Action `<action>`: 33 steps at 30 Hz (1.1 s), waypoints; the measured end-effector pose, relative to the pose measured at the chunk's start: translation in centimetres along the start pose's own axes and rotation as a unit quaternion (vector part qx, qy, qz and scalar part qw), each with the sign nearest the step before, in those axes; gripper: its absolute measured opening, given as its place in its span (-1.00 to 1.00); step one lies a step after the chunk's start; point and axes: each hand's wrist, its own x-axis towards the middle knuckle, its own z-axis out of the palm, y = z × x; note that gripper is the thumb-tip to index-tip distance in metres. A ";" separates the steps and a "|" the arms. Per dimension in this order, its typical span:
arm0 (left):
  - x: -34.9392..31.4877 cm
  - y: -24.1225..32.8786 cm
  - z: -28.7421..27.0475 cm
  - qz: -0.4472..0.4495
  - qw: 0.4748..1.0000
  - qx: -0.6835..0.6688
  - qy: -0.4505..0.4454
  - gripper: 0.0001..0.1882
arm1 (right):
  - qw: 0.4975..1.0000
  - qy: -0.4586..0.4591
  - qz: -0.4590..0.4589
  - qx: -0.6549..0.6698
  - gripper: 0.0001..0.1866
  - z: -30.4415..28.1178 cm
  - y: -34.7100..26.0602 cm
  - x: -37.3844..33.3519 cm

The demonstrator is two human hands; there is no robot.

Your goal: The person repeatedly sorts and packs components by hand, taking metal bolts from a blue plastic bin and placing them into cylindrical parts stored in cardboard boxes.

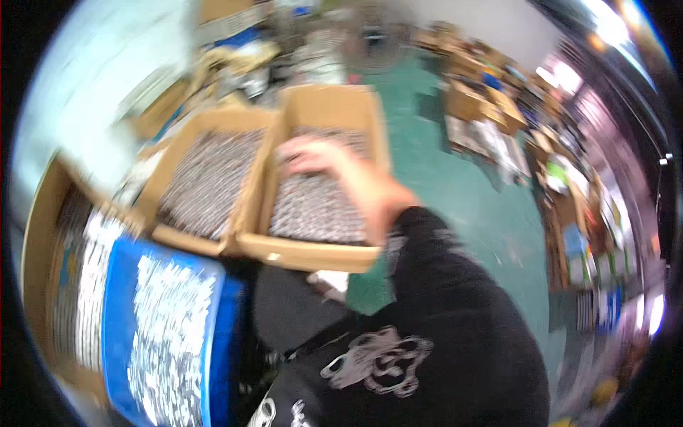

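Note:
My right hand point(313, 155) reaches over an open cardboard box point(311, 256) packed with rows of small greyish pieces point(320, 213). Motion smears the fingers, so I cannot make out whether they touch or hold any of the pieces. Directly left of it stands a second cardboard box point(186, 240), filled with similar small pieces point(210, 181). Nearer to me, at the lower left, a blue bin point(117, 320) holds many white and silvery small pieces point(174, 334). My left hand is out of the picture.
Beside the blue bin, a tall cardboard carton point(39, 238) holds stacked white material. A fan point(376, 39) stands at the back. Cardboard boxes and loose packaging point(477, 99) line the right side of the green floor point(469, 213). A dark seat-like shape point(292, 306) lies below the boxes.

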 end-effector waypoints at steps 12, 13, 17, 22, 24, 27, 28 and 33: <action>0.7 0.6 1.2 -0.022 0.987 -0.149 0.062 -0.84 | 0.809 -0.103 0.205 -0.541 -0.73 9.3 5.6 20.9; 0.5 0.6 1.0 -0.019 0.987 -0.145 0.068 -0.84 | 0.807 -0.103 0.209 -0.543 -0.71 8.8 8.3 19.9; 0.8 0.9 0.6 -0.013 0.991 -0.114 0.070 -0.86 | 0.822 -0.107 0.249 -0.501 -0.68 8.7 10.7 17.6; 1.7 0.4 0.8 0.026 0.991 -0.117 0.067 -0.91 | 0.907 -0.074 0.310 -0.274 -0.73 7.1 7.5 18.1; 0.4 0.0 0.7 0.031 0.990 -0.107 0.091 -0.93 | 0.916 -0.070 0.391 0.055 -0.71 7.9 2.2 20.7; 0.7 0.1 -0.3 0.023 0.991 -0.117 0.060 -0.90 | 0.922 -0.051 0.254 0.287 -0.72 12.4 -9.9 23.6; 0.8 0.0 -0.4 0.030 0.990 -0.129 0.053 -0.91 | 0.934 -0.129 0.193 0.273 -0.73 13.5 -11.5 26.0; 1.2 -1.1 -0.3 0.065 0.979 -0.196 0.003 -0.89 | 0.967 -0.162 -0.137 -0.141 -0.64 33.1 -19.7 37.1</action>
